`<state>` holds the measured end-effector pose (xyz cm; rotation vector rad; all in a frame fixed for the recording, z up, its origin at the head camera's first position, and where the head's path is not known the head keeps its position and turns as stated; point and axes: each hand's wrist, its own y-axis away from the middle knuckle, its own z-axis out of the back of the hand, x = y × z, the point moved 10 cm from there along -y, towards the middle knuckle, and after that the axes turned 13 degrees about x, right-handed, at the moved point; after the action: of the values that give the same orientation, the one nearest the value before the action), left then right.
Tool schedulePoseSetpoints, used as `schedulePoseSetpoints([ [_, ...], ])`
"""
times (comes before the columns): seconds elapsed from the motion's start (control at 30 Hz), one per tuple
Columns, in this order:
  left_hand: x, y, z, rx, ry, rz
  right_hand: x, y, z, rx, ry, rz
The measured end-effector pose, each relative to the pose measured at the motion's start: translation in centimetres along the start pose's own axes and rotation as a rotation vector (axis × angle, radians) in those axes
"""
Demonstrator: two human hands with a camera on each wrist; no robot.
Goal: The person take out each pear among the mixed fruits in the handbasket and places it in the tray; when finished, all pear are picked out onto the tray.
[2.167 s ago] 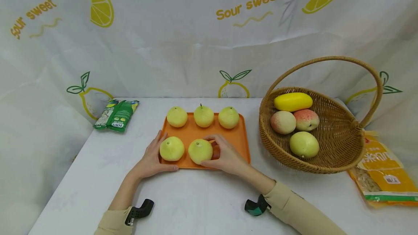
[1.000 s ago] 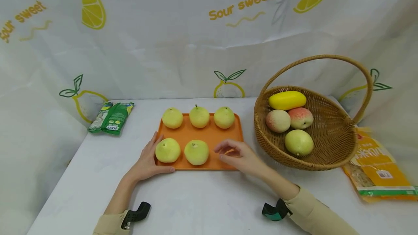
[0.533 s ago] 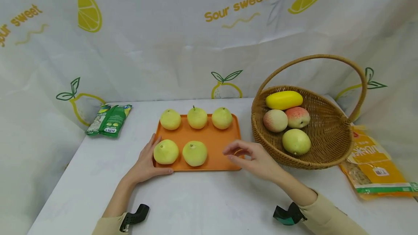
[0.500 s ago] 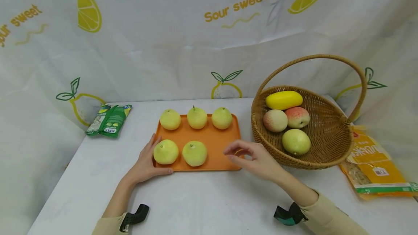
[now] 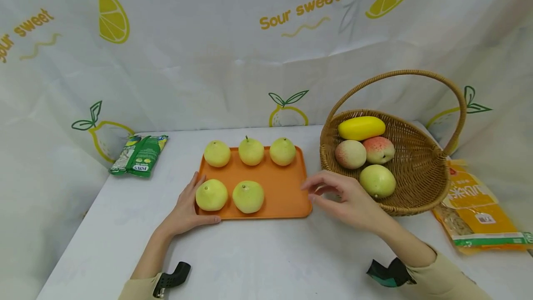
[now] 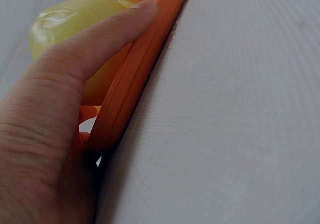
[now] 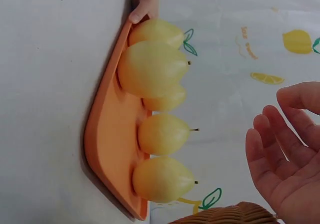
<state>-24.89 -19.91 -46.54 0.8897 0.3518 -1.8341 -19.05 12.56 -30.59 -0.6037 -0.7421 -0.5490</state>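
An orange tray point(image 5: 287, 193) lies on the white table, bearing several yellow-green pears. Three pears form the back row, among them the middle one point(image 5: 251, 150). At the front sit a left pear point(image 5: 211, 195) and a second pear point(image 5: 248, 196) beside it. My left hand point(image 5: 185, 207) holds the tray's front left corner, thumb along the front rim, fingers at the left side. In the left wrist view the thumb point(image 6: 100, 42) lies over the rim. My right hand point(image 5: 347, 198), fingers loosely bent and holding nothing, hovers between the tray's right edge and the wicker basket point(image 5: 416, 189).
Inside the basket are a long yellow fruit point(image 5: 361, 128), two peaches, one of them paler point(image 5: 350, 154), and a yellow-green fruit point(image 5: 377, 181). An orange food bag point(image 5: 483, 216) lies right of it. A green snack packet point(image 5: 141, 155) is at the back left.
My right hand has let go of the front second pear and moved right, off the tray toward the basket. My left hand stays at the tray corner. The head view has shifted slightly.
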Motion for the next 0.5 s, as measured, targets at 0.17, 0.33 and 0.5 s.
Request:
schedulePoseSetpoints([
  [0.17,0.0,0.0,0.1,-0.002,-0.002,-0.001,0.1,0.6,1.5,0.000,0.036,-0.031],
  [0.33,-0.1,0.0,0.1,-0.002,-0.001,0.004,0.3,1.2,3.3,-0.008,0.113,-0.056],
  [0.5,-0.1,0.1,0.0,-0.002,0.002,0.010,0.5,1.6,4.8,0.018,0.215,-0.069],
])
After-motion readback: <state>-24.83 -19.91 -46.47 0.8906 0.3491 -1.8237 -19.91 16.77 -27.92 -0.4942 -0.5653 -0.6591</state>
